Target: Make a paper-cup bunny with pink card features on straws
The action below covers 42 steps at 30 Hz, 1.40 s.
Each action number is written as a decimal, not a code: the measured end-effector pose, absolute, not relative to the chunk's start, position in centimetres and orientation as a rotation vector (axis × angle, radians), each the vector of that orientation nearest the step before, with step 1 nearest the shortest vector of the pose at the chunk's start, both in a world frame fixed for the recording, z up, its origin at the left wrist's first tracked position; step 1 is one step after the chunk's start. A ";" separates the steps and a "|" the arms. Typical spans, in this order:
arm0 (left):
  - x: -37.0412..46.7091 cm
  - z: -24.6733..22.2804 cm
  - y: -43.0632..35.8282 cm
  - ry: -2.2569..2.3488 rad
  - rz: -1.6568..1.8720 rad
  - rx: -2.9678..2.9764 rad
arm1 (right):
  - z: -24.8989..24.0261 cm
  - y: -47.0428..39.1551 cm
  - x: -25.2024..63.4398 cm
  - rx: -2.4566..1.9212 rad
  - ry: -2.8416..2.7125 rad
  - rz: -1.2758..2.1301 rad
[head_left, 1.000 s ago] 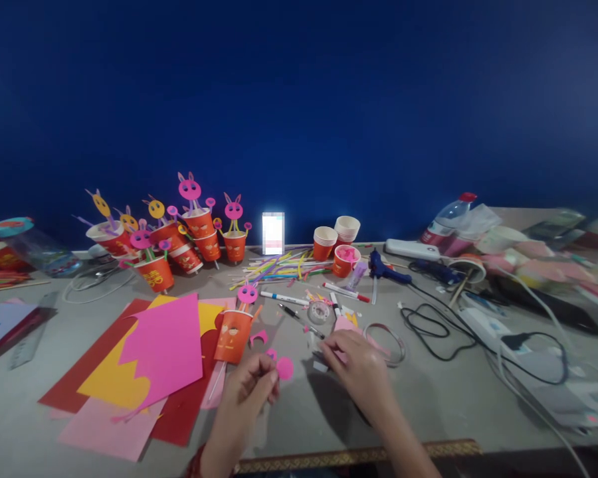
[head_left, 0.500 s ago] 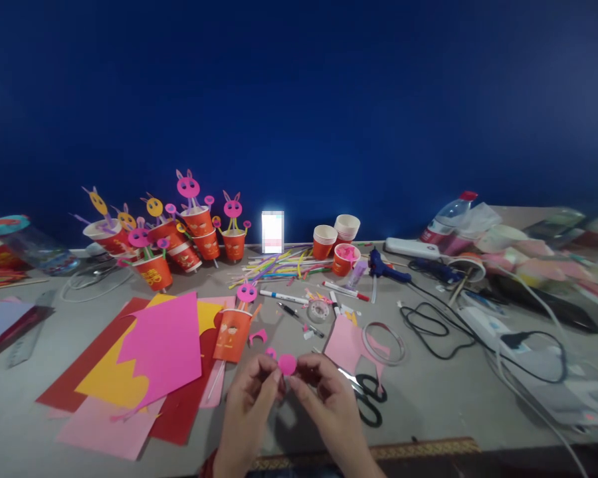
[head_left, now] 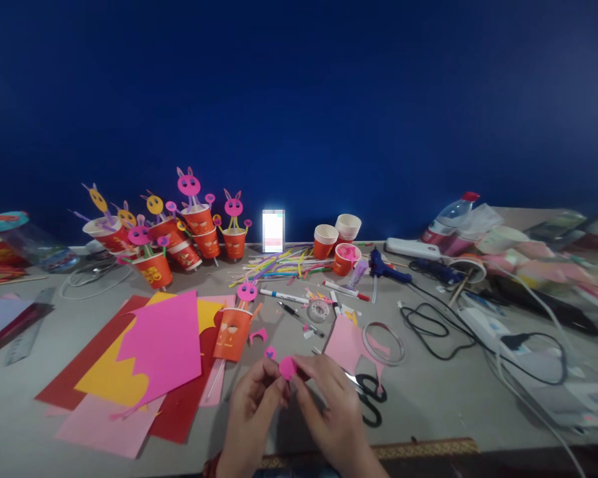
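Between my hands is a small round pink paper disc (head_left: 288,368). My left hand (head_left: 256,406) pinches its left edge with thumb and fingers. From the other side, the fingertips and thumb of my right hand (head_left: 329,406) close on the same disc. Just beyond lies a small pink circle with a heart (head_left: 270,354) on it, beside a curved pink paper scrap (head_left: 258,336). An orange paper cup (head_left: 232,334) with a pink bunny head stands to the left. Black-handled scissors (head_left: 371,398) lie right of my right hand, their blades partly hidden behind it.
Coloured paper sheets (head_left: 164,352) lie at left. Decorated bunny cups (head_left: 195,229) line the back, near a pile of pipe cleaners (head_left: 279,264). A tape roll (head_left: 319,310), markers (head_left: 346,291), a blue glue gun (head_left: 386,267) and cables (head_left: 436,325) spread toward the right.
My right hand's fingers have moved in over the disc's upper right edge, and the disc has tilted slightly. The small heart circle beyond shows more fully.
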<state>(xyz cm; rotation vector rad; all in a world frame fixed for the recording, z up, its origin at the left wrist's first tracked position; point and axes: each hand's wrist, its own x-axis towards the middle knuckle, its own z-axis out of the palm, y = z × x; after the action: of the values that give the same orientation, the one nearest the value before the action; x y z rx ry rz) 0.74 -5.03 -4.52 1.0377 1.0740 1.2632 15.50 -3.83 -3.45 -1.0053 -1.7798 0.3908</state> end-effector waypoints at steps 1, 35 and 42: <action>0.7 -4.5 -5.0 1.069 1.267 1.042 | -3.3 -3.8 15.7 -0.988 -1.845 0.310; -0.8 -4.1 -4.1 1.080 1.209 0.983 | -4.9 -3.8 16.7 -0.791 -1.565 1.138; -0.6 -4.3 -4.3 1.134 1.211 1.158 | -4.4 -3.4 16.0 -0.935 -1.571 1.046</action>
<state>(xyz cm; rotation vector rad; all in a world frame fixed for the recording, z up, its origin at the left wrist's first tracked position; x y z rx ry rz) -0.65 -4.32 -4.28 1.1581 1.1337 1.2113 15.98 -3.44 -4.39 -0.9353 -1.5710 1.0461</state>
